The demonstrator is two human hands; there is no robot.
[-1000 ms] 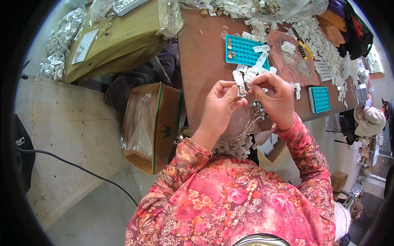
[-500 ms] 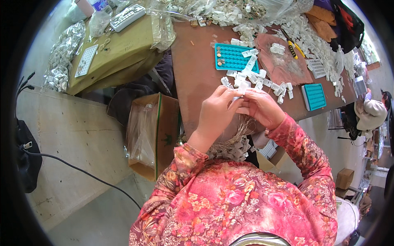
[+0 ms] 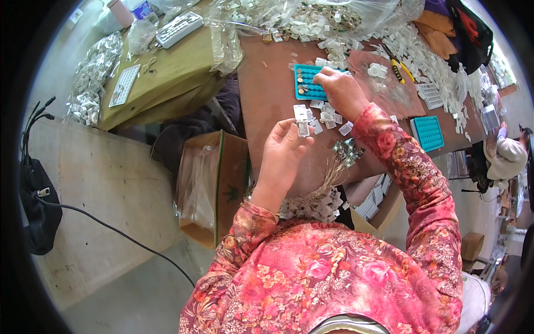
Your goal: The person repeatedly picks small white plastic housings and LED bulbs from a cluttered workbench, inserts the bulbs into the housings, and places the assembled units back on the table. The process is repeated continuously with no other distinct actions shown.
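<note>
My left hand (image 3: 282,153) pinches a small white plastic case (image 3: 301,118) between thumb and fingers, holding it upright above the brown table. The case appears unfolded, with a clear lower part. My right hand (image 3: 344,91) reaches over the teal compartment tray (image 3: 311,94), its fingers drawn together at the tray's middle. Whatever those fingertips hold, if anything, is hidden. Several small round metallic pieces (image 3: 300,79) sit along the tray's left side. Loose white plastic cases (image 3: 328,116) lie between the tray and me, partly under my right wrist.
A bundle of thin wires (image 3: 334,170) with small parts lies at the table's near edge. A second teal tray (image 3: 427,133) is at right. Pliers with yellow handles (image 3: 397,72) rest on a pink cloth (image 3: 364,64). Heaped white cases (image 3: 439,75) cover the far right. A cardboard box (image 3: 231,189) stands below left.
My hands, together on the white case before, have parted. The right has moved up and away to the teal tray; the left keeps the case, shifted slightly left and down. The wire bundle is now uncovered.
</note>
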